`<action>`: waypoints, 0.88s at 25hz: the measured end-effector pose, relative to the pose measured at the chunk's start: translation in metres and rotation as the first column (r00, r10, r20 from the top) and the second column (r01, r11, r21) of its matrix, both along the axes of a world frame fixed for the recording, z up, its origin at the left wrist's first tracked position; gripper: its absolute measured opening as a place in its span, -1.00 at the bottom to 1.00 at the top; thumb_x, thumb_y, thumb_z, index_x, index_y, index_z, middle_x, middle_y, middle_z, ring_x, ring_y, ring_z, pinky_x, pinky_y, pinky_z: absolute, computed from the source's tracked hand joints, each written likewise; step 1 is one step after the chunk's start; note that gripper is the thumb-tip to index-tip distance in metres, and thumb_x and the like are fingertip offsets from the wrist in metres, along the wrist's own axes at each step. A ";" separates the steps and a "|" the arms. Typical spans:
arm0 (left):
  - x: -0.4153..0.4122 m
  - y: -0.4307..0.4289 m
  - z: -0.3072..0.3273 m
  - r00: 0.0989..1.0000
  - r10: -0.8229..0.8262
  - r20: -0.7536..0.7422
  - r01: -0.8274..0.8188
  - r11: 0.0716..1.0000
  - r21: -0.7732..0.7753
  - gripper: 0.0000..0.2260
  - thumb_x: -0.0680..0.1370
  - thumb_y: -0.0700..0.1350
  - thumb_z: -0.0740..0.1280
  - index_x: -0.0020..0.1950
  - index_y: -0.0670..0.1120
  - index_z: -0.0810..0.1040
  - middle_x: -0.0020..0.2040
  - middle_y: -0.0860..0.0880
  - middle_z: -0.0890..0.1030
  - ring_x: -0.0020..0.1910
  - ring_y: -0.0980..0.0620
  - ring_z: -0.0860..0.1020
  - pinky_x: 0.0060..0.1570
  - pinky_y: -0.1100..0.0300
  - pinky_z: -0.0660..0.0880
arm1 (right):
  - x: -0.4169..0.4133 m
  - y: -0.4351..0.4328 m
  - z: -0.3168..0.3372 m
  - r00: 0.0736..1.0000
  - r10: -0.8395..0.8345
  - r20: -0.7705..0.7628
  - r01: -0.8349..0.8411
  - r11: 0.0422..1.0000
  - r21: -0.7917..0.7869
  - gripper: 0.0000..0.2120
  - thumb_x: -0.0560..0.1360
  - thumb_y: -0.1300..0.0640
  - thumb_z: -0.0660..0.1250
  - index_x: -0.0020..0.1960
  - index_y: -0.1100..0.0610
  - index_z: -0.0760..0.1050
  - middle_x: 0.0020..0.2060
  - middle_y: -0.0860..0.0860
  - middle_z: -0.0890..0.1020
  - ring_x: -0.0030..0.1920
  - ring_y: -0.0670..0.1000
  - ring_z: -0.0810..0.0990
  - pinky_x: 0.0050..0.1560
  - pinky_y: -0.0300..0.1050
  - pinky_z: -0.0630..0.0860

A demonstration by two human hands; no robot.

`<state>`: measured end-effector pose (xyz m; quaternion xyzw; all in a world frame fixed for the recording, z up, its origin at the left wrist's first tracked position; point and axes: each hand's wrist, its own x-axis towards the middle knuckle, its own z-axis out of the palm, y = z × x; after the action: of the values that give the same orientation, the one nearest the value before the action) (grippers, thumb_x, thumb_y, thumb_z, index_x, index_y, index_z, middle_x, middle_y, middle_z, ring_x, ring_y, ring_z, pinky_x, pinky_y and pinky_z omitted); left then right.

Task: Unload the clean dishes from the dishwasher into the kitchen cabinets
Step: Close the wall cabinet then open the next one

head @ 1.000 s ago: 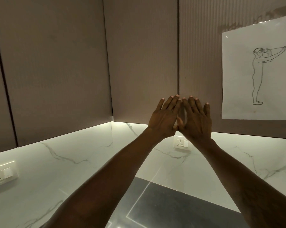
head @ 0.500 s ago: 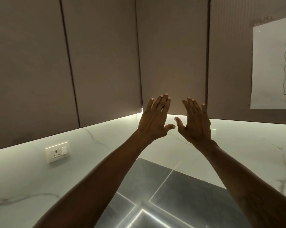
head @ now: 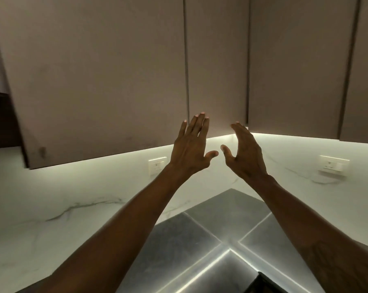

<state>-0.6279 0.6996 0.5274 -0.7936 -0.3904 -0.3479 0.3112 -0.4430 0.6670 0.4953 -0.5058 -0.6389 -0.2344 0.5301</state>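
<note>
- We see the cabinet doors (head: 94, 81) in flat, plain taupe, with darker seams between them.
- The leftmost door has a small dark smudge (head: 43, 151) near its lower left corner.
- The wall (head: 73, 197) along the worktop's far edges is white marble with thin grey veins.
- We count two cream-white sockets, the left socket (head: 157, 166) and the right socket (head: 332, 166).
- The worktop (head: 221, 212) is dark grey and faintly mottled, crossed by bright white lines.
- The side panel (head: 1, 119) at far left is dark brown.
</note>
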 end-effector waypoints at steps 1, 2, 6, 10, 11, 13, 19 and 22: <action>-0.025 -0.006 0.000 0.999 0.022 0.033 -0.022 1.000 -0.004 -0.14 0.52 0.36 0.21 0.63 -0.14 0.04 0.63 -0.12 0.01 0.61 -0.11 -0.03 0.56 -0.10 -0.07 | -0.024 -0.001 0.000 0.998 0.053 -0.023 -0.053 0.999 0.002 -0.38 0.53 -0.01 0.42 0.51 0.11 0.31 0.49 0.05 0.40 0.48 0.08 0.37 0.43 0.09 0.38; -0.048 -0.012 0.000 0.996 0.051 0.070 -0.050 0.999 -0.017 -0.14 0.52 0.35 0.21 0.62 -0.14 0.04 0.63 -0.12 0.01 0.61 -0.10 -0.03 0.56 -0.10 -0.06 | -0.045 -0.002 0.001 0.994 0.103 -0.043 -0.103 0.995 0.003 -0.38 0.52 0.00 0.43 0.50 0.11 0.32 0.48 0.05 0.41 0.47 0.07 0.38 0.42 0.07 0.39; -0.140 -0.033 0.004 0.944 0.217 0.249 -0.204 0.976 -0.077 -0.14 0.52 0.31 0.25 0.62 -0.16 0.03 0.63 -0.14 0.00 0.60 -0.13 -0.02 0.56 -0.10 -0.02 | -0.128 -0.005 0.004 0.959 0.276 -0.056 -0.278 0.960 -0.028 -0.40 0.52 0.01 0.42 0.49 0.12 0.33 0.45 0.03 0.43 0.45 0.04 0.40 0.42 0.01 0.40; -0.203 -0.049 0.012 0.845 0.355 0.400 -0.331 0.935 -0.130 -0.13 0.51 0.25 0.33 0.61 -0.17 0.04 0.63 -0.16 -0.02 0.60 -0.13 -0.02 0.56 -0.07 -0.02 | -0.184 -0.004 0.014 0.913 0.406 -0.032 -0.408 0.911 -0.063 -0.42 0.51 0.03 0.41 0.48 0.11 0.35 0.45 0.02 0.44 0.47 0.03 0.36 0.44 -0.03 0.35; -0.214 -0.050 0.013 0.819 0.372 0.437 -0.352 0.927 -0.130 -0.13 0.51 0.25 0.33 0.61 -0.17 0.04 0.63 -0.16 -0.03 0.60 -0.14 -0.02 0.56 -0.07 -0.02 | -0.194 -0.004 0.015 0.904 0.426 -0.030 -0.427 0.903 -0.057 -0.42 0.50 0.04 0.41 0.47 0.11 0.36 0.45 0.02 0.44 0.47 0.02 0.37 0.44 -0.04 0.35; -0.232 -0.048 0.016 0.759 0.399 0.514 -0.389 0.912 -0.133 -0.13 0.51 0.25 0.34 0.61 -0.17 0.04 0.63 -0.18 -0.05 0.60 -0.16 -0.05 0.55 -0.10 -0.01 | -0.211 -0.003 0.019 0.892 0.452 -0.030 -0.452 0.891 -0.043 -0.43 0.50 0.05 0.41 0.46 0.11 0.37 0.43 0.02 0.45 0.45 0.02 0.38 0.44 -0.06 0.36; -0.266 -0.039 0.031 0.618 0.447 0.647 -0.475 0.868 -0.146 -0.12 0.49 0.25 0.35 0.60 -0.18 0.04 0.60 -0.27 -0.06 0.58 -0.26 -0.08 0.53 -0.12 -0.04 | -0.251 0.006 0.027 0.881 0.473 -0.002 -0.472 0.879 -0.064 -0.45 0.51 0.06 0.40 0.45 0.12 0.38 0.42 0.03 0.47 0.43 0.02 0.41 0.43 -0.08 0.36; -0.283 -0.035 0.031 0.604 0.469 0.644 -0.454 0.867 -0.206 -0.12 0.50 0.27 0.33 0.61 -0.16 0.01 0.60 -0.29 -0.08 0.58 -0.29 -0.10 0.53 -0.14 -0.06 | -0.271 0.009 0.030 0.884 0.468 -0.012 -0.468 0.882 -0.063 -0.47 0.51 0.04 0.40 0.44 0.09 0.38 0.41 0.01 0.48 0.41 0.01 0.42 0.40 -0.10 0.35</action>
<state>-0.9108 0.6647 0.5582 -0.4873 -0.6707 -0.5148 0.2187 -0.7140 0.6756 0.5255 -0.3530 -0.7502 -0.0799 0.5534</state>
